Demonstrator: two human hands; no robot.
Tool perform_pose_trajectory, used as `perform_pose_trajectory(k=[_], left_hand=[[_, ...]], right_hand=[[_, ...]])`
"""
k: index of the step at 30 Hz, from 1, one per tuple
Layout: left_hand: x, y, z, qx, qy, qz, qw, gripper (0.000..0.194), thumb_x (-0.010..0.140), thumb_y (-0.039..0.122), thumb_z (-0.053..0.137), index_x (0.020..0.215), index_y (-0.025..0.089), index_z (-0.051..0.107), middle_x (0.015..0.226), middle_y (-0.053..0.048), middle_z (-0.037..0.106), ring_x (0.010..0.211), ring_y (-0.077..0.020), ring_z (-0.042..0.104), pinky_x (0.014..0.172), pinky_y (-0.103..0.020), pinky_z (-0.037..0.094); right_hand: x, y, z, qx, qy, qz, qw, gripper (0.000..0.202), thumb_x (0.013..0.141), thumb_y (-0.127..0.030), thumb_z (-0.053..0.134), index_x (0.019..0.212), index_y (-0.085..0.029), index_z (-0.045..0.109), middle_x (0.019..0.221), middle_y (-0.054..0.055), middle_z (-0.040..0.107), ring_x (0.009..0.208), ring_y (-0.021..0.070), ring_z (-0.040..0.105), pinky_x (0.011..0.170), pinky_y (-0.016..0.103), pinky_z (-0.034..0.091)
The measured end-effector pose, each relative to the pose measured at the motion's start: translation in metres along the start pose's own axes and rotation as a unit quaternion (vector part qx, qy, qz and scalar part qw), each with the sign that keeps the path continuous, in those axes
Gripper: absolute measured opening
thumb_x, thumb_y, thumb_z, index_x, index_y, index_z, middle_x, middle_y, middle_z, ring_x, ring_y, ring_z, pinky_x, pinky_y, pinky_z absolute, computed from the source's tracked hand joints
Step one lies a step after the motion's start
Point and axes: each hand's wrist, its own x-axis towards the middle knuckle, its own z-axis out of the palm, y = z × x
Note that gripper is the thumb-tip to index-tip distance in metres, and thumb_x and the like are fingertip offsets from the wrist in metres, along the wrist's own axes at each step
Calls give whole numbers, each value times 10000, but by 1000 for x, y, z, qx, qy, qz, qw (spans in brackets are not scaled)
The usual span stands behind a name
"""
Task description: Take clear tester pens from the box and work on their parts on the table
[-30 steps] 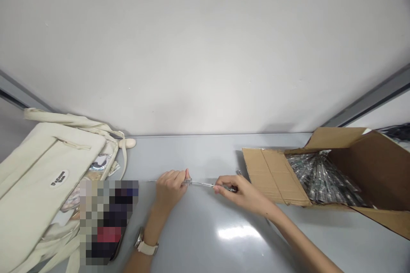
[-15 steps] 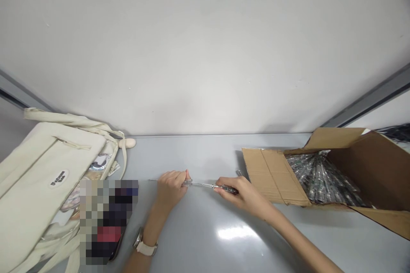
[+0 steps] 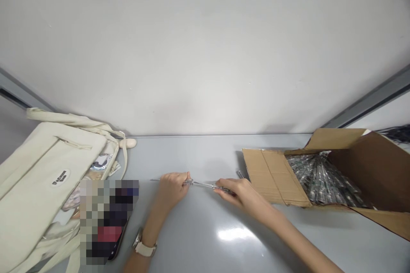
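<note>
My left hand (image 3: 173,185) is closed around a clear-handled screwdriver (image 3: 188,182). Its thin shaft sticks out to the left of the fist, and the end of its handle shows on the right. My right hand (image 3: 240,192) grips a second clear-handled screwdriver (image 3: 205,185), whose metal shaft points left. The tip of that shaft meets the handle end of the first one, so the two lie nearly in line just above the table. My fingers hide most of both handles.
To the right, an open cardboard box (image 3: 278,177) holds many clear-handled screwdrivers (image 3: 320,179). Another slim metallic piece (image 3: 240,174) lies beside its flap. A cream bag (image 3: 38,170) and a partly blurred phone (image 3: 117,249) lie left on the grey table (image 3: 192,239).
Both hands hold nearly the same place and grip. My left hand has shifted very slightly to the right; the two screwdrivers stay end to end.
</note>
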Motion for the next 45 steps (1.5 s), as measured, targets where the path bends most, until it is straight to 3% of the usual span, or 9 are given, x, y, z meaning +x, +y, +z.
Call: perform_pose_trajectory(k=[6,11,16,18,22,30,37,41,45], left_hand=[[6,6,-11,-15,-129,-45,990,391,951,285,386,627,190,584,640,-55,687,587,-171,584,566,-302,192],[8,7,-15,-13,-144,-63,987,401,950,287,376,613,193,571,637,-52,678,593,-171,581,564,-306,189],[7,6,-13,-7,-127,-69,990,372,938,264,392,626,201,584,620,-42,666,582,-168,574,561,-305,184],[7,7,-14,-3,-125,-73,989,350,929,250,405,634,203,588,631,-41,671,593,-171,582,561,-302,183],[7,7,-14,-3,-131,-76,988,342,931,256,413,650,205,602,652,-44,684,616,-178,598,564,-299,179],[6,9,-11,-5,-124,-77,989,359,941,278,404,648,207,597,653,-42,685,607,-175,592,566,-295,182],[6,13,-12,-16,-136,-81,987,374,940,276,396,619,202,574,626,-37,669,586,-169,582,555,-294,173],[6,13,-12,-10,-135,-78,988,355,935,269,403,632,204,578,641,-37,677,597,-172,590,556,-292,173],[6,13,-13,-7,-139,-74,987,352,937,258,400,647,205,592,650,-40,679,615,-178,604,559,-293,181]], right_hand=[[1,8,8,-249,105,-141,952,154,990,-168,436,940,-186,581,701,-12,555,589,127,509,581,262,314],[1,8,12,-347,142,-187,908,426,821,104,355,1080,-170,555,753,2,559,559,130,490,573,280,317],[3,2,15,-320,155,-134,925,125,970,-177,456,1024,-173,569,753,13,549,631,149,528,603,281,344],[3,-1,16,-300,143,-104,937,190,1001,-270,425,940,-171,575,774,27,547,663,158,536,619,287,355],[4,-6,12,-288,126,-84,945,269,1011,-237,380,821,-179,560,772,25,514,648,146,502,602,279,338],[1,-3,7,-277,96,-67,954,194,1008,-254,414,977,-208,599,834,11,563,508,84,432,496,254,231],[-1,5,15,-359,168,-126,910,406,791,85,429,1043,-192,587,764,6,574,572,112,475,566,275,290],[0,0,16,-349,181,-104,914,138,930,-100,477,953,-178,589,747,20,556,643,150,506,604,287,326],[1,-7,15,-325,157,-70,930,231,997,-248,448,810,-178,564,753,34,555,666,160,512,610,288,325]])
